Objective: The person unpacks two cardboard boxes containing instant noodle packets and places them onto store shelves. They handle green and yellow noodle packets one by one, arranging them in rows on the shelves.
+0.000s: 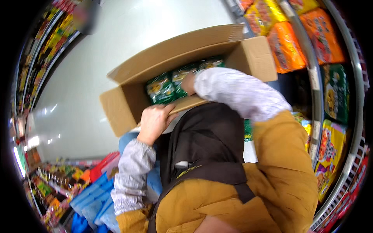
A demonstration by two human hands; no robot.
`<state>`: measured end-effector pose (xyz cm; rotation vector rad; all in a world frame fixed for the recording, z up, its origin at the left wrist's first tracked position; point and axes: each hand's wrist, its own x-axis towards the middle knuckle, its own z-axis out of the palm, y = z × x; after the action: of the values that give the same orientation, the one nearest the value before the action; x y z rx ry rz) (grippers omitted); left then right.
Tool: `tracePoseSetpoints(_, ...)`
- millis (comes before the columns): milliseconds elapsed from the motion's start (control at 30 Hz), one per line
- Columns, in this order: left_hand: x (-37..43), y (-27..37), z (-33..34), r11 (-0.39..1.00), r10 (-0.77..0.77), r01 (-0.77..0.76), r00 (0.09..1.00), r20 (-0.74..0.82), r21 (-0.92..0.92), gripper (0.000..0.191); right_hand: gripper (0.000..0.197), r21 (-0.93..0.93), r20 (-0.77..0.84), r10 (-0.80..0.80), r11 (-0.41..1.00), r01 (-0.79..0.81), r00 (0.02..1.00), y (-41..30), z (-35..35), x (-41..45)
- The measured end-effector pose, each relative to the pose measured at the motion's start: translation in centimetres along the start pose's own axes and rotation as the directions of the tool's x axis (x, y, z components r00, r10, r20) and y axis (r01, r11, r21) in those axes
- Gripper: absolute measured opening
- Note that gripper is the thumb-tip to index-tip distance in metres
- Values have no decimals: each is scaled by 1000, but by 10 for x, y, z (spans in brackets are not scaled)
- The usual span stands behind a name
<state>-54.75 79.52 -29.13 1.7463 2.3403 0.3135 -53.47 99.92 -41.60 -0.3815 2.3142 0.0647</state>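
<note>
An open cardboard box (163,65) with its flaps spread stands in front of me. Green glossy food packs (161,88) lie in a row along its bottom. My left hand (156,121) grips the box's near edge, thumb and fingers around the cardboard. Inside the box, my right hand (188,84) reaches down to the middle green pack (180,76). Its fingers are partly hidden and blurred, so whether they hold the pack cannot be told. Another green pack (211,63) shows beyond my right wrist.
On my right, shelves hold orange packs (287,48), yellow packs (327,157) and a green pack (335,93) behind a metal shelf rail (316,116). Stocked shelves (43,55) line the far left. Blue plastic bags (93,198) are at lower left. Pale floor (81,87) surrounds the box's left side.
</note>
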Motion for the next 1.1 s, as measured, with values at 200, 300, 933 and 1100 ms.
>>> tracePoseSetpoints(200,-25,15,16,997,-77,77,995,-59,2,30,23,-121,-58,-157,981,149,986,-20,53,48)
tracePoseSetpoints(300,-9,26,15,999,-32,30,997,-76,-17,29,23,-137,-200,-195,976,170,960,7,74,44)
tracePoseSetpoints(933,45,-34,-14,968,-237,222,961,142,117,31,22,451,-885,420,663,598,201,60,-30,-313)
tracePoseSetpoints(1100,61,-46,-10,979,-182,182,983,-7,89,38,26,676,-417,893,180,715,169,38,69,-344)
